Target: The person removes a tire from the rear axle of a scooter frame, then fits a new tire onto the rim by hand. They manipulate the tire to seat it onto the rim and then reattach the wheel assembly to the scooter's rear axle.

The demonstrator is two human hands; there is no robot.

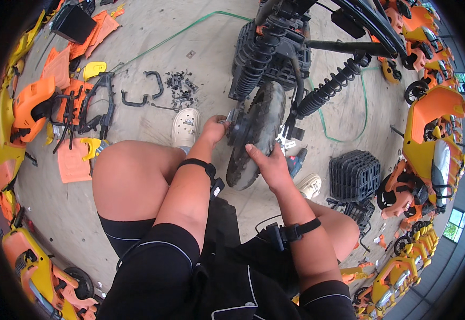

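Note:
A black wheel [263,125] with a knobbly tyre stands tilted between my hands, below the dark frame of a scooter. My right hand [270,164] grips the tyre on its right side, with the thumb laid on the sidewall and the other fingers mostly hidden. On the left side, my left hand [215,129] has its fingers closed beside the hub at a small metal part, too hidden to name. Coil-spring shock absorbers [257,61] rise above the wheel. A blue-and-black power tool [297,162] lies on the floor just right of my right hand.
Small black parts [182,89] and curved black bars [158,85] lie on the floor to the left. Orange panels [74,161] lie farther left. A black crate [355,174] sits at right. Rows of orange-and-yellow scooters [430,128] line the sides. A green strap [174,36] crosses the floor.

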